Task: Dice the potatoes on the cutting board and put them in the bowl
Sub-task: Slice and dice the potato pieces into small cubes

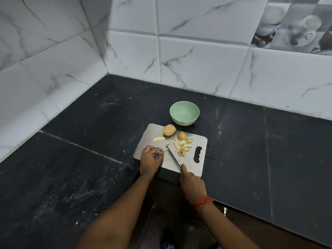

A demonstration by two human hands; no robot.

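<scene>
**Potato strip under the blade, bowl waiting beyond the board**

The left hand (150,157) pinches a thin potato strip (165,150) between curled fingertips, pressing it to the cutting board (190,164). The right hand (192,184) is closed around the handle of a knife (173,156), index finger laid along its spine; the blade runs diagonally away from that grip, its tip just beside the free end of the strip.

Past the blade on the side away from the left hand lies a loose pile of diced potato (183,145), close to the knife but not touching it. Beyond the pile stands a half potato (182,135), skin side showing, and a whole potato (169,129) sits at the board's far edge. A pale potato wedge (158,138) lies just beyond the left-hand fingers, apart from the strip.

The green bowl (184,113) stands on the black counter (71,141) just off the board's far edge, nearest the whole potato, and appears empty. The path from the diced pile to the bowl passes between or over the two potatoes.

The board's handle cutout (197,154) lies past the pile, on the knife hand's outer side. The board's near corner overhangs the counter's front edge, right beneath the knife hand. A red thread (203,202) circles the right wrist. Tiled walls (197,60) close the far and left sides; the counter is bare and wide to either side of the board.
</scene>
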